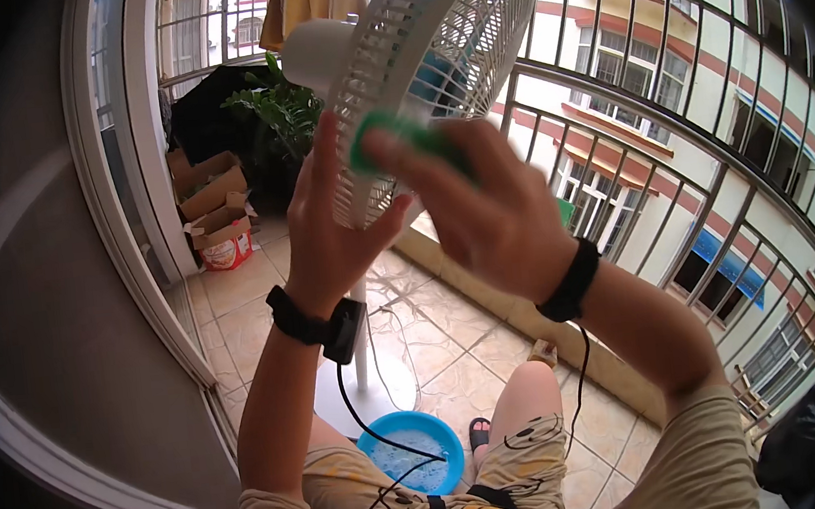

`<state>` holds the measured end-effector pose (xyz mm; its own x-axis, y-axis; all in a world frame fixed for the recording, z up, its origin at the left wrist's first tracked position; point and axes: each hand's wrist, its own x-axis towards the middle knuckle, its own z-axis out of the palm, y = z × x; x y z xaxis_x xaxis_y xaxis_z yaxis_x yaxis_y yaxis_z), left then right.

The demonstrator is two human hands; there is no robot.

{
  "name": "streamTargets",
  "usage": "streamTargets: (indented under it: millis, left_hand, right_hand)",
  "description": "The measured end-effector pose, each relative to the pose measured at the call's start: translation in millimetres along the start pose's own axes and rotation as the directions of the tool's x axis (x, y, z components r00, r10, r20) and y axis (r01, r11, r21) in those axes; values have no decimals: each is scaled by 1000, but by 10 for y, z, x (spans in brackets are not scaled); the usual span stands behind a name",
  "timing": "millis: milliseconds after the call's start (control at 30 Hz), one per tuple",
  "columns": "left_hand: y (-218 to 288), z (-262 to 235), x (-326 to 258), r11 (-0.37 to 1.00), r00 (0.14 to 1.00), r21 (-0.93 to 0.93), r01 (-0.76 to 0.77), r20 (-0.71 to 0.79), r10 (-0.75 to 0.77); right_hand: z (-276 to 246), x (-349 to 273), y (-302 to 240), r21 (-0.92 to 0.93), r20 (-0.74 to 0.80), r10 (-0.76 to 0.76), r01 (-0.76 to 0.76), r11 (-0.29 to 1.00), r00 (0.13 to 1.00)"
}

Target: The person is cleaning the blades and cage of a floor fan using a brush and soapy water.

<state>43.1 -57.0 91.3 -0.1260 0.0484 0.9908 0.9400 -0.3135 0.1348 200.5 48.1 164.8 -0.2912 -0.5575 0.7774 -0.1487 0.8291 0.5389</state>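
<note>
The white fan (427, 64) stands upright, its round grille just above the left hand (330, 228). A green sponge (405, 140) is pressed on the grille under the right hand (492, 211) fingers.

Fan (427, 64): standing on the floor before the railing (675, 157)
Basin (413, 448): sitting beside the fan's base
Boxes (215, 215): lying left, behind
Plant (279, 119): sitting behind the boxes

Bright daylight is admitted through the railing (672, 127) on the right, and the pale buildings beyond are nearly washed out. The wall (47, 322) on the left is left in shade. Straight bars are bent by fisheye distortion, corners are blackened, and the right hand (483, 212) is slightly blurred.
</note>
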Motion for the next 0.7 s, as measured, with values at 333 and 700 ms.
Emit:
streamTargets:
  millis: [333, 700]
  left_hand:
    - [118, -9, 9, 998, 1000, -58, -3, -7, 3]
    - [118, -27, 17, 999, 999, 2, -44, -26, 44]
  right_hand:
    - [-535, 594, 795, -192, -145, -38, 9, 981, 989]
    - [-431, 483, 547, -140, -55, 41, -48, 989, 998]
